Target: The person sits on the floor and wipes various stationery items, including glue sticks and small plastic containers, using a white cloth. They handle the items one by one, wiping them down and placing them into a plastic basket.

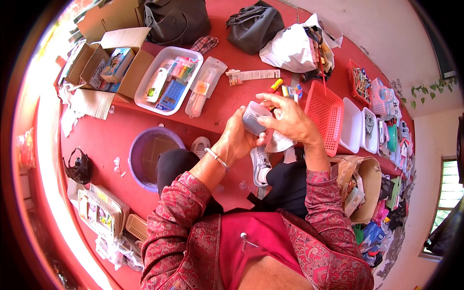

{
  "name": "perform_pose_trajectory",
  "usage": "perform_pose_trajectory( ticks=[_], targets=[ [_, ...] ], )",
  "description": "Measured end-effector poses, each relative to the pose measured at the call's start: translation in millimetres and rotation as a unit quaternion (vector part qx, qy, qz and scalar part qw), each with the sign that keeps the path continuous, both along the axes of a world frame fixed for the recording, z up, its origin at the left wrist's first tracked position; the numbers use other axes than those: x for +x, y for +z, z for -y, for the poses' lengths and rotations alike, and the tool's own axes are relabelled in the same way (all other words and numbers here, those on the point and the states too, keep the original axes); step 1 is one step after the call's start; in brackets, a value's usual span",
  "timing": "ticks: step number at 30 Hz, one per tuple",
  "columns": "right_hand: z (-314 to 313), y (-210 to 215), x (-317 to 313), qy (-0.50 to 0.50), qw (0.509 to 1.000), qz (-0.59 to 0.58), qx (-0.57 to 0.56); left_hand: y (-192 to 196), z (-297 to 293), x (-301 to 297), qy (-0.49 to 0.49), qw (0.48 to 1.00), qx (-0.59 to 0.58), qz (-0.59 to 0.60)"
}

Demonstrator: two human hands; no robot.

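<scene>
A small translucent plastic container [253, 117] is tilted between my two hands, above the gap between my knees. My left hand [236, 134] is closed round its lower left side, thumb up along the wall. My right hand [292, 121] is bent over the container's right side, with its thumb against the wall. A white cloth [279, 142] hangs from under the right palm, and a bit of white also shows between those fingers. The container's inside cannot be made out. Just beyond the right hand lie a yellow tube [275, 85] and several small coloured items.
On the red ledge ahead stand a white tray of stationery [169, 81], an open cardboard box [113, 67] and dark bags [256, 26]. To the right are a red basket [325, 116] and white trays [351, 125]. A purple tub of water [153, 157] sits at floor left.
</scene>
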State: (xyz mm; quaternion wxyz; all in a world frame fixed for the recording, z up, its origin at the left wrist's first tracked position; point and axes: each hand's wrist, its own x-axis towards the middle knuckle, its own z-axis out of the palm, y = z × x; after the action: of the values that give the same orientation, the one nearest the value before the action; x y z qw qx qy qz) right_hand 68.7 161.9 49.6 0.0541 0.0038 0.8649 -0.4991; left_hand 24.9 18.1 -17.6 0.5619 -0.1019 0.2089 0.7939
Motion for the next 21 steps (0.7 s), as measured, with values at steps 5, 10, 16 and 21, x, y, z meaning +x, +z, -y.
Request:
perform_pose_trajectory(
  ticks=[5,10,16,21],
  targets=[
    [2.8,4.3,1.1,-0.019,0.999,0.019,-0.027,6.4,-0.6,1.2,-0.009,0.999,-0.047,-0.019],
    [0.4,2.4,0.9,-0.011,0.998,0.031,-0.062,13.6,-1.6,4.2,0.000,0.996,-0.074,-0.054],
    [-6.2,-7.0,-0.2,-0.031,0.982,0.066,-0.175,10.0,-1.3,2.8,0.001,0.993,-0.095,-0.070],
    [-4.5,-9.2,0.6,-0.002,0.998,0.008,0.070,10.5,-0.6,1.3,-0.022,0.995,-0.089,-0.042]
  ],
)
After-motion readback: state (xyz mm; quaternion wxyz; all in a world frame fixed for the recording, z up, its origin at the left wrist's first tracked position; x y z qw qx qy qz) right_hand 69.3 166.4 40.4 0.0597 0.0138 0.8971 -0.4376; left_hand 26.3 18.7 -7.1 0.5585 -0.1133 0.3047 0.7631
